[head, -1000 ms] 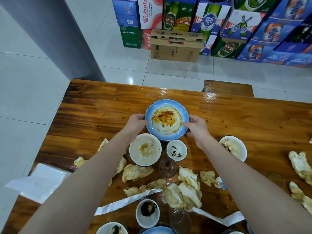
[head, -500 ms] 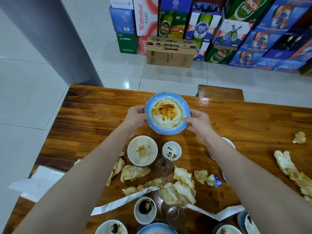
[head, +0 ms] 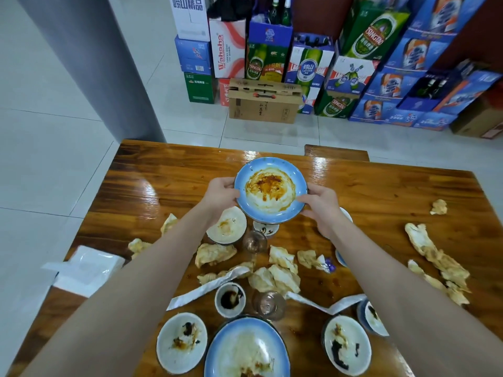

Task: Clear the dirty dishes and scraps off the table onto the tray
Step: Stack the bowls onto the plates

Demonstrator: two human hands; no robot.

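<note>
A blue-rimmed plate (head: 283, 205) smeared with orange sauce hangs above the wooden table (head: 381, 191), held by both hands. My left hand (head: 221, 195) grips its left rim and my right hand (head: 319, 204) grips its right rim. Below it stand a white bowl (head: 227, 227), a small dish (head: 266, 229) and a glass (head: 254, 242). Crumpled used napkins (head: 280, 273) lie scattered mid-table and others (head: 435, 257) at the right. Near me sit a large blue plate (head: 245, 349), two white dishes (head: 181, 342) (head: 347, 348) and a sauce cup (head: 230, 299). No tray is in view.
A white tissue pack (head: 89, 268) lies at the table's left edge. A second glass (head: 268, 304) and torn white wrappers (head: 206, 288) lie near the front. A bench (head: 336, 153) stands beyond the far edge. Stacked beer cartons (head: 313, 63) and a grey pillar (head: 89, 63) stand behind.
Both hands have lifted the sauce-smeared plate off the table and brought it up, over the bowl and small dish. The view has pulled back, showing more dishes near me.
</note>
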